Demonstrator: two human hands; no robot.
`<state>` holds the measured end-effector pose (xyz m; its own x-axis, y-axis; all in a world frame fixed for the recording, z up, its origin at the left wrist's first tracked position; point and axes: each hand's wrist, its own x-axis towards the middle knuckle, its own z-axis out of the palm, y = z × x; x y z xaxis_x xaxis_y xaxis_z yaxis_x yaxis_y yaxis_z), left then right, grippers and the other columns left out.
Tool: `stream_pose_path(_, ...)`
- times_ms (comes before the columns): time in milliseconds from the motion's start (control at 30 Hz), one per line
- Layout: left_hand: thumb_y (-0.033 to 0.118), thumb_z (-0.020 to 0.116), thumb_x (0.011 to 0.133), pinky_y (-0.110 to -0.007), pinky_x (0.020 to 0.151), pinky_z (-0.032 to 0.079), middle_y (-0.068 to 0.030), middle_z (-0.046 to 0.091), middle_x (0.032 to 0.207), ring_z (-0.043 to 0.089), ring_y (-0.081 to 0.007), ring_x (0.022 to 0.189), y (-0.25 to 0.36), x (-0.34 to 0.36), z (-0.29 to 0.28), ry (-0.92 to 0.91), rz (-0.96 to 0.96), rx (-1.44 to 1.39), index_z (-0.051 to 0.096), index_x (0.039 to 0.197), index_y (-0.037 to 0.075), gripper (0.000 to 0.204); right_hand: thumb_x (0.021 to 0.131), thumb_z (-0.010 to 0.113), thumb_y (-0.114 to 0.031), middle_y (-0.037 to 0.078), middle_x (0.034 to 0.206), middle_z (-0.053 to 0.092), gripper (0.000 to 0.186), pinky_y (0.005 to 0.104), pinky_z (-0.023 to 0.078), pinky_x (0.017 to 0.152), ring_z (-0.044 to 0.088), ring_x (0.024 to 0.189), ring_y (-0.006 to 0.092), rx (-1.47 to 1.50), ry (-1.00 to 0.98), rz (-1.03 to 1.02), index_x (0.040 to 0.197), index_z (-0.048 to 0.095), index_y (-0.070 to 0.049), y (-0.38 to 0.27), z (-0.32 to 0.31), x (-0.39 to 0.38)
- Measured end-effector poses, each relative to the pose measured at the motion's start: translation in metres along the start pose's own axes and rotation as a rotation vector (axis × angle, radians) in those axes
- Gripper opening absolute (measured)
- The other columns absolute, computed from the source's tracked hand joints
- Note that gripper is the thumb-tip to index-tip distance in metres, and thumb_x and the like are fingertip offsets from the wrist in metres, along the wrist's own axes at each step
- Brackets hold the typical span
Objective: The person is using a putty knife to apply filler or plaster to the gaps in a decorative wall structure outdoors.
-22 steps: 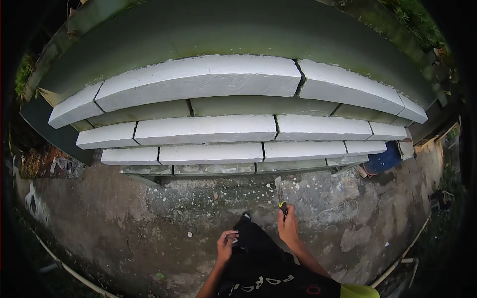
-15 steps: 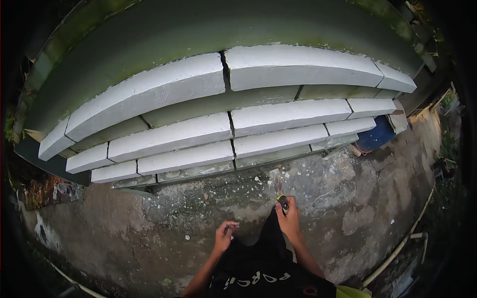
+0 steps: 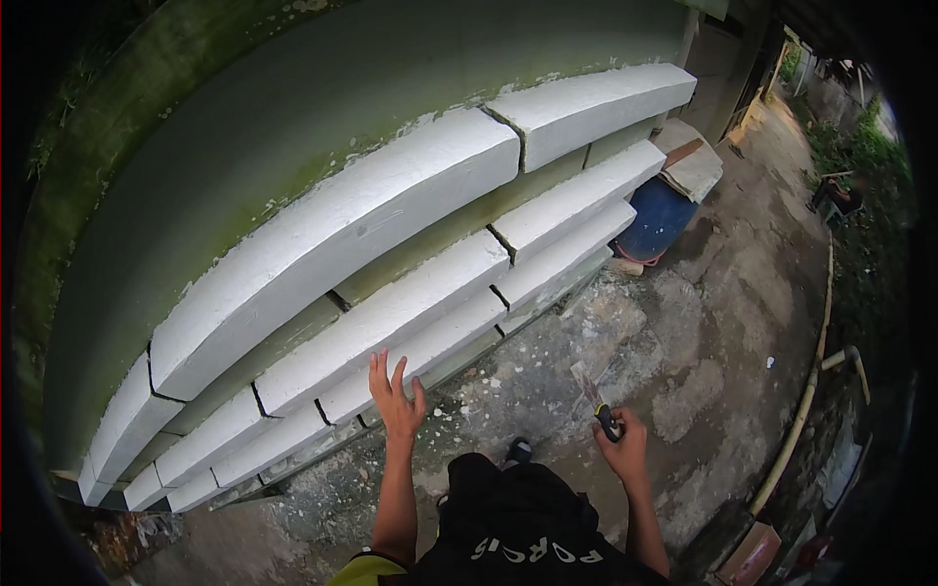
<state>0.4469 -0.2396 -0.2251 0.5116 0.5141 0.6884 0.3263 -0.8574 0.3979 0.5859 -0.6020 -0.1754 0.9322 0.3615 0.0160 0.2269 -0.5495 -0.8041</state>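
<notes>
My right hand (image 3: 623,444) grips the dark handle of a putty knife (image 3: 590,389), whose flat, whitish-smeared blade points forward and a little left over the concrete. My left hand (image 3: 395,400) is raised with its fingers spread and nothing in it. Its fingertips overlap the edge of the lower white-coated ledges (image 3: 420,366); whether they touch cannot be told. Above these runs a thicker white ledge (image 3: 342,210) along a green-stained wall (image 3: 244,117). Dark gaps divide the ledges into lengths.
A blue barrel-like container (image 3: 657,220) lies at the far end of the ledges, with a pale board (image 3: 696,166) by it. White flecks dot the concrete ground (image 3: 528,391). A pale pipe (image 3: 791,439) runs along the right side.
The view has swung right along the wall. My left hand has risen toward the ledges and its fingers have spread. The right hand, still on the putty knife, has moved farther right.
</notes>
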Motion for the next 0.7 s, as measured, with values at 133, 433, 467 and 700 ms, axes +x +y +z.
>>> stream_pose_path(133,0.024,0.061,0.088,-0.050,0.112,0.018,-0.0117,0.044,0.143,0.035,-0.0330,0.136,-0.013,0.057,0.067,0.016,-0.130,0.403,0.054,0.130,0.010,0.045,0.078,0.077,-0.008,0.012,0.087,0.061,0.025,0.0346,0.048,0.065,0.058,0.070,0.0251,-0.103,0.243,-0.104,0.094,0.061,0.001,0.015,-0.044,0.065)
stream_pose_path(433,0.041,0.048,0.095,-0.046,0.105,0.023,-0.0057,0.057,0.124,0.047,-0.0268,0.122,-0.059,0.044,0.115,0.372,0.072,0.540,0.061,0.121,0.012,0.041,0.074,0.082,-0.006,0.008,0.086,0.057,0.035,0.0330,0.046,0.064,0.055,0.070,0.0196,0.112,0.268,-0.017,0.104,0.064,-0.003,0.031,-0.073,0.207)
stream_pose_path(467,0.041,0.048,0.095,-0.046,0.105,0.023,-0.0057,0.057,0.124,0.047,-0.0268,0.122,-0.059,0.047,0.117,0.377,0.056,0.552,0.061,0.121,0.012,0.041,0.074,0.082,-0.006,0.008,0.086,0.057,0.035,0.0330,0.046,0.064,0.055,0.070,0.0196,0.108,0.252,-0.031,0.104,0.064,-0.003,0.035,-0.078,0.225)
stream_pose_path(700,0.043,0.033,0.101,-0.052,0.109,0.020,-0.0097,0.060,0.119,0.049,-0.0295,0.122,-0.046,0.049,0.117,0.478,-0.086,0.582,0.061,0.113,0.009,0.046,0.086,0.068,-0.007,0.018,0.110,0.064,0.045,0.0373,0.049,0.078,0.064,0.092,0.0250,0.090,-0.077,0.040,0.129,0.055,-0.004,0.023,-0.133,0.355)
